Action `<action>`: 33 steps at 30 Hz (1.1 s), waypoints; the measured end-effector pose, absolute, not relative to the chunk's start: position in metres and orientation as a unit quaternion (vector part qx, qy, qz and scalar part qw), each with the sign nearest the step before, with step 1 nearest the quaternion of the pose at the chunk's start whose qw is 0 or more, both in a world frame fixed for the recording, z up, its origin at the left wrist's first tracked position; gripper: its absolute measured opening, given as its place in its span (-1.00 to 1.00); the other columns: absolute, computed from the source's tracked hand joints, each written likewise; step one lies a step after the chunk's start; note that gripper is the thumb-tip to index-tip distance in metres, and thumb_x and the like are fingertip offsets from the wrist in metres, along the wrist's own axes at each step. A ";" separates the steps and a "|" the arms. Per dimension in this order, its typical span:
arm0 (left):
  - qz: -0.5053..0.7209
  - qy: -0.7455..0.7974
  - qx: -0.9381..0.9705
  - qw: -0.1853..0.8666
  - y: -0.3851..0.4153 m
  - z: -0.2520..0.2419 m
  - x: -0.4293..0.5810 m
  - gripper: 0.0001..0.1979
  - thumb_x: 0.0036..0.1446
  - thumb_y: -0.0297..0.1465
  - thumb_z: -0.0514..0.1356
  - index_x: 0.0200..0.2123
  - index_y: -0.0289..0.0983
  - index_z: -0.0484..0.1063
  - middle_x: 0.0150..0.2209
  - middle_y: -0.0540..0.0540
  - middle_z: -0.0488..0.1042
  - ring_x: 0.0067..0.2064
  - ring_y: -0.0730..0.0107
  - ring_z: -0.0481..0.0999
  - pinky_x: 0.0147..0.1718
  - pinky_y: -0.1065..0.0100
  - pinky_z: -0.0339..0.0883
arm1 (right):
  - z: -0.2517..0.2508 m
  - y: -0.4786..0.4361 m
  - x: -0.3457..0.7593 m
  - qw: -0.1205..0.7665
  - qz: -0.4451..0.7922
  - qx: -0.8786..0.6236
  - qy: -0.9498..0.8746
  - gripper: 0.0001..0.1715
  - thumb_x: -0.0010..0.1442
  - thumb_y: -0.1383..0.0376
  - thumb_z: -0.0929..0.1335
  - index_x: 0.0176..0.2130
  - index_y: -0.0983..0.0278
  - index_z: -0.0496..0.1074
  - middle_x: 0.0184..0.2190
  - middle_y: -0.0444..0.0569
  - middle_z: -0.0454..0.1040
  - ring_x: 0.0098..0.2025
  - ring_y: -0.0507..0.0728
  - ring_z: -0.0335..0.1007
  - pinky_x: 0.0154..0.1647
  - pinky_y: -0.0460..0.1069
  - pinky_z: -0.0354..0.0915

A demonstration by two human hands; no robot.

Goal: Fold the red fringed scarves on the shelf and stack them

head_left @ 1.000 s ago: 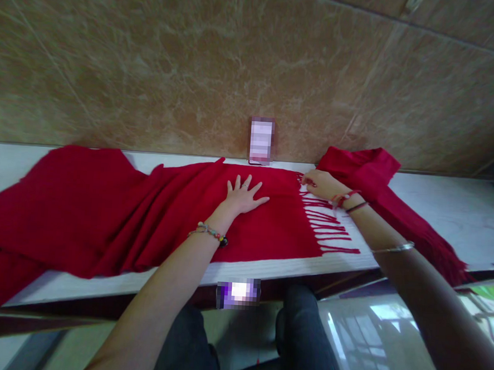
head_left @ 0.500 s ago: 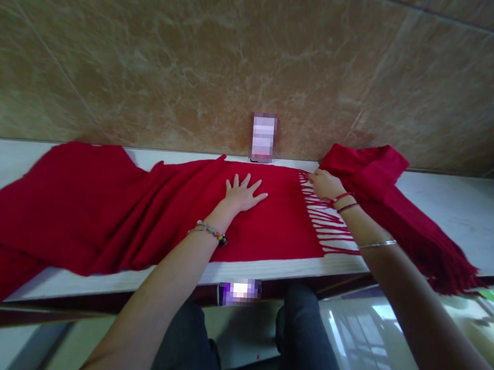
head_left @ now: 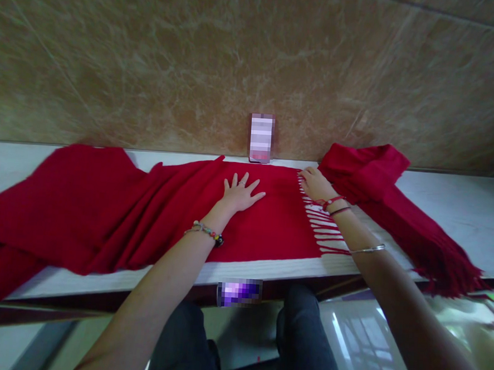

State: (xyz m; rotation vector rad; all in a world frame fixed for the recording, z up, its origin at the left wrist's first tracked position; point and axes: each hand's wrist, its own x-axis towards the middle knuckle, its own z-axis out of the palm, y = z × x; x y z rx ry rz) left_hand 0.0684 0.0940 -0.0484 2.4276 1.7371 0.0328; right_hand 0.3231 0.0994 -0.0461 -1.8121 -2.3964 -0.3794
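A red scarf (head_left: 278, 220) lies stretched along the white ledge, smooth near its fringed right end and rippled toward the left. My left hand (head_left: 238, 195) rests flat on the smooth part, fingers spread. At the far right corner, my right hand (head_left: 315, 183) has its fingers bent and closed on the roots of the fringe (head_left: 325, 231); the fingertips are partly hidden. White fringe gaps show the ledge between the red strands. Just right of this hand lies a second red scarf (head_left: 390, 199), loosely folded, its dark fringe hanging near the ledge's front edge.
A phone (head_left: 261, 138) with a blurred screen leans upright against the brown marbled tile wall (head_left: 174, 63) behind the white ledge (head_left: 458, 212). Another blurred, lit screen (head_left: 239, 293) is at the ledge's front edge, above my knees (head_left: 302, 311).
My right hand has shifted slightly left, from over the fringe strands to their roots at the scarf's edge. My left hand stays flat in nearly the same place.
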 end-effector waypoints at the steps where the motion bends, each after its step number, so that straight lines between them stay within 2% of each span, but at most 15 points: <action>1: 0.022 0.589 0.805 0.068 0.094 -0.048 0.068 -0.31 0.17 0.10 -0.27 0.30 -0.02 -0.08 0.36 -0.07 -0.27 0.33 -0.15 -0.33 0.19 -0.20 -0.31 | -0.050 0.105 0.315 0.064 -0.123 -0.595 -0.792 -0.55 0.26 0.32 0.14 0.09 0.41 0.30 0.08 0.21 0.31 0.15 0.21 0.17 0.13 0.09 0.16; 4: 0.025 0.630 0.773 0.069 0.094 -0.047 0.065 -0.32 0.18 0.09 -0.29 0.30 -0.03 -0.08 0.36 -0.08 -0.28 0.32 -0.21 -0.35 0.18 -0.24 -0.31 | -0.062 0.118 0.304 0.064 -0.108 -0.612 -0.780 -0.51 0.27 0.27 0.14 0.13 0.41 0.25 0.13 0.16 0.29 0.17 0.17 0.16 0.14 0.05 0.16; 7: -0.003 0.653 0.751 0.098 0.097 -0.047 0.062 -0.29 0.15 0.11 -0.26 0.30 -0.02 -0.11 0.36 -0.08 -0.30 0.31 -0.29 -0.34 0.16 -0.28 -0.30 | -0.067 0.122 0.312 0.058 -0.099 -0.637 -0.762 -0.54 0.25 0.39 0.11 0.06 0.47 0.32 0.03 0.21 0.38 0.08 0.19 0.28 0.07 0.05 0.22; 10: -0.006 0.655 0.749 0.101 0.099 -0.048 0.062 -0.28 0.14 0.11 -0.24 0.31 -0.02 -0.13 0.36 -0.08 -0.31 0.30 -0.30 -0.35 0.16 -0.28 -0.32 | -0.062 0.117 0.323 0.067 -0.109 -0.654 -0.746 -0.53 0.18 0.49 0.11 0.04 0.51 0.32 0.00 0.25 0.37 0.06 0.21 0.28 0.04 0.06 0.22; 15: -0.007 0.653 0.750 0.103 0.100 -0.049 0.062 -0.28 0.14 0.10 -0.24 0.31 -0.03 -0.13 0.36 -0.09 -0.30 0.31 -0.30 -0.36 0.16 -0.28 -0.32 | -0.056 0.109 0.317 0.050 -0.112 -0.662 -0.740 -0.54 0.15 0.51 0.14 -0.02 0.32 0.39 0.02 0.09 0.36 0.04 0.14 0.27 -0.01 -0.04 0.25; 22: -0.005 0.657 0.746 0.111 0.098 -0.046 0.062 -0.29 0.15 0.10 -0.25 0.31 -0.02 -0.14 0.36 -0.07 -0.33 0.31 -0.27 -0.37 0.18 -0.23 -0.35 | -0.057 0.108 0.325 0.032 -0.126 -0.746 -0.653 -0.53 0.19 0.53 0.06 -0.12 0.52 0.43 -0.10 0.40 0.36 -0.10 0.29 0.40 -0.23 0.09 0.35; 25: -0.003 0.658 0.745 0.107 0.098 -0.047 0.062 -0.30 0.15 0.10 -0.24 0.30 -0.02 -0.12 0.36 -0.07 -0.31 0.31 -0.25 -0.37 0.19 -0.22 -0.35 | -0.057 0.112 0.323 0.039 -0.125 -0.715 -0.687 -0.53 0.21 0.50 0.07 -0.05 0.50 0.40 -0.04 0.36 0.37 -0.01 0.28 0.34 -0.09 0.11 0.32; 28: -0.002 0.658 0.746 0.105 0.098 -0.048 0.062 -0.30 0.15 0.10 -0.25 0.30 -0.01 -0.12 0.36 -0.07 -0.29 0.31 -0.24 -0.36 0.19 -0.21 -0.35 | -0.064 0.116 0.315 0.041 -0.111 -0.643 -0.757 -0.52 0.25 0.38 0.12 0.11 0.38 0.30 0.10 0.16 0.32 0.16 0.18 0.19 0.12 0.04 0.17; 30: 0.000 0.658 0.746 0.103 0.098 -0.048 0.061 -0.30 0.14 0.10 -0.25 0.30 -0.01 -0.12 0.36 -0.05 -0.29 0.31 -0.24 -0.35 0.19 -0.21 -0.34 | -0.071 0.117 0.312 0.040 -0.103 -0.616 -0.780 -0.50 0.27 0.31 0.12 0.15 0.34 0.25 0.16 0.11 0.27 0.21 0.16 0.12 0.18 0.06 0.11; 33: -0.001 0.660 0.745 0.100 0.098 -0.047 0.061 -0.30 0.14 0.11 -0.25 0.30 0.00 -0.11 0.36 -0.04 -0.28 0.31 -0.23 -0.35 0.19 -0.21 -0.32 | -0.079 0.117 0.318 0.050 -0.105 -0.616 -0.779 -0.48 0.29 0.26 0.08 0.16 0.36 0.24 0.16 0.18 0.27 0.21 0.25 0.12 0.17 0.19 0.10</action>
